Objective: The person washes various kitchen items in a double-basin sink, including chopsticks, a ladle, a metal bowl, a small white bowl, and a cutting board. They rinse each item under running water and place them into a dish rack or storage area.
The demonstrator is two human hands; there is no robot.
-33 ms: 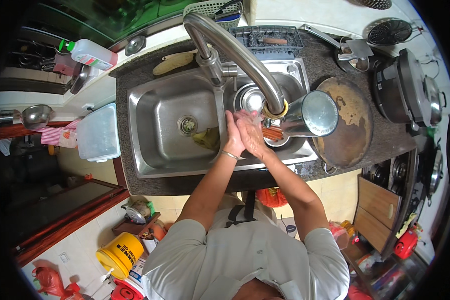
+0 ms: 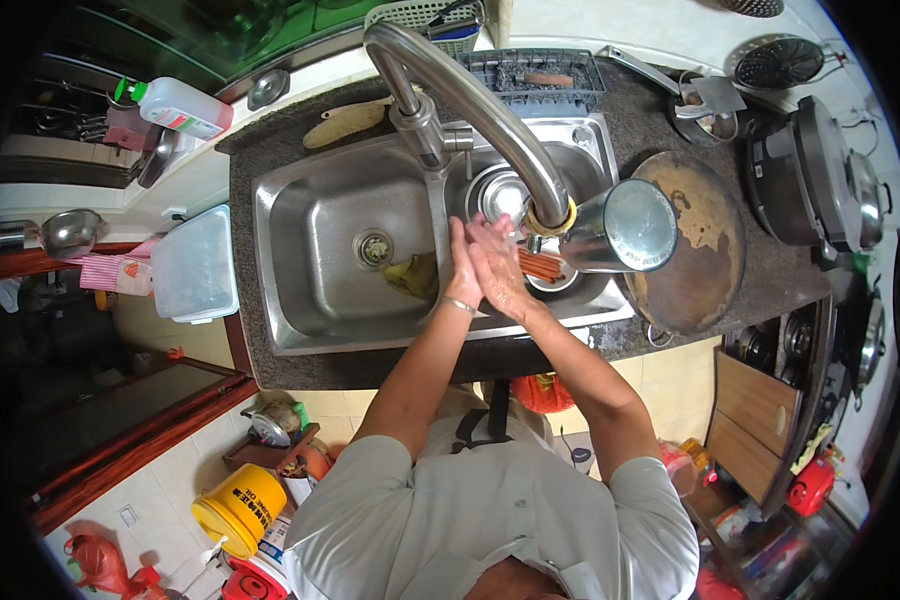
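Over the divider of the double steel sink (image 2: 288, 318), my two hands are pressed together. My right hand (image 2: 500, 268) lies against the palm of my left hand (image 2: 462, 268), with fingers stretched out; nothing shows in either. A metal bracelet circles my left wrist. The curved faucet (image 2: 500, 118) ends just right of my fingers; water flow is hard to make out. Metal bowls (image 2: 502, 194) stand in the right basin behind my hands. Reddish-brown chopsticks (image 2: 542, 266) lie in a bowl beside my right hand. A yellow-green cloth (image 2: 410, 275) lies in the left basin.
A tall grey-blue canister (image 2: 625, 228) stands at the right basin's edge, beside a round stained board (image 2: 705, 280). Farther right sits a dark cooker (image 2: 785, 180). A dish rack (image 2: 535, 82) is behind the faucet. A translucent bin (image 2: 195, 268) stands left of the counter.
My right hand has slid slightly up and left against my left hand. More of the chopsticks shows beside it.
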